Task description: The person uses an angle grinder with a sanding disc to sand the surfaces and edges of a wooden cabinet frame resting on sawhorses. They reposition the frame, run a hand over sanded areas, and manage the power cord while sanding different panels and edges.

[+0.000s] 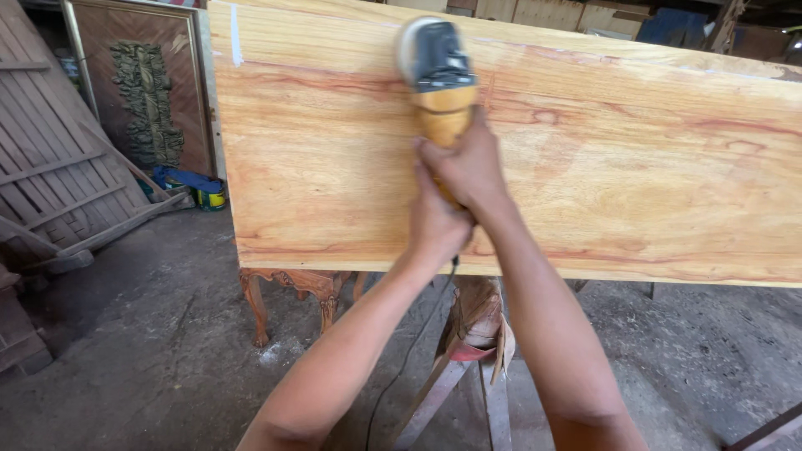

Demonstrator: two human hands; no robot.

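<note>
both of our hands are wrapped around one power sander (440, 79), which we hold out at arm's length against the wide wooden slab (635, 159). its yellow body sits inside our grip and its grey head and round pad lie flat on the slab, near the upper edge and left of the middle. our right hand (469, 167) is closed around the yellow body higher up, fingers curled tight over it. our left hand (436, 221) is closed just below and behind it, touching the right hand, gripping the rear end of the tool. a thin black cord (409, 355) hangs down from under our hands toward the floor.

the slab is pale orange with reddish grain streaks, and it lies across a wooden trestle (468, 359) below our arms. under its left part stands a carved wooden stool (292, 292) on the dusty concrete floor (150, 351). further left, slatted timber panels (58, 167) lean against the wall, beside a framed carved panel (146, 92) and a small paint tin (211, 199).
</note>
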